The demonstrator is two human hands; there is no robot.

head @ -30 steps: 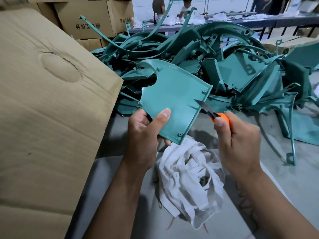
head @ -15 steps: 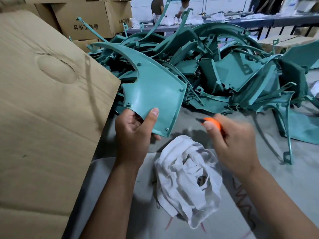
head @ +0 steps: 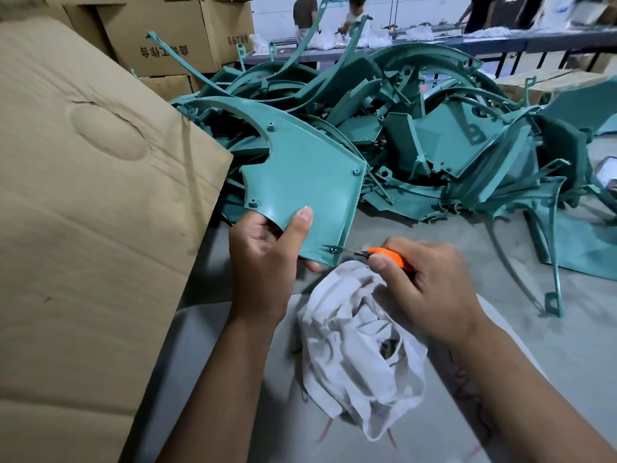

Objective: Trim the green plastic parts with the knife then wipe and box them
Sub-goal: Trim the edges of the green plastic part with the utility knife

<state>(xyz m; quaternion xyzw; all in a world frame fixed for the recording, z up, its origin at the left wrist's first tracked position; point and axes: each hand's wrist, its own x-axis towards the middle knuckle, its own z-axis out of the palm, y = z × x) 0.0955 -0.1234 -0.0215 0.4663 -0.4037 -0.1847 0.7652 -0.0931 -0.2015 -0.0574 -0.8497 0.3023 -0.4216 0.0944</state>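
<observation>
Part (head: 300, 182): flat green plastic panel with a curved arm, held up over the tabletop (head: 551, 345), just in front of the pile; small bosses at its corners.
Left hand (head: 263, 259): grips the part's lower edge, thumb flat on the near face, fingers (head: 312, 265) curled behind it.
Right hand (head: 424, 289): fingers wrapped round the knife handle, thumb pressed on top near the blade end.
Knife (head: 387, 255): orange handle, thin blade pointing left, tip at the part's lower right corner by a small tab; touching or just short of it, cannot tell.
Rag (head: 360, 345): crumpled white cloth on the tabletop, directly below both hands, partly under the right wrist.
Pile (head: 434, 135): many more green parts heaped across the tabletop behind the held one, curved strips sticking up, some spread out to the right.
Box flap (head: 93, 212): big brown cardboard sheet at left, tilted, with an oval pressed mark; its edge is just beside the left hand.
Cartons (head: 173, 31): stacked brown boxes at back left, printed text on one.
Background: long bench (head: 500, 41) with white items; people standing behind it, blurred.
</observation>
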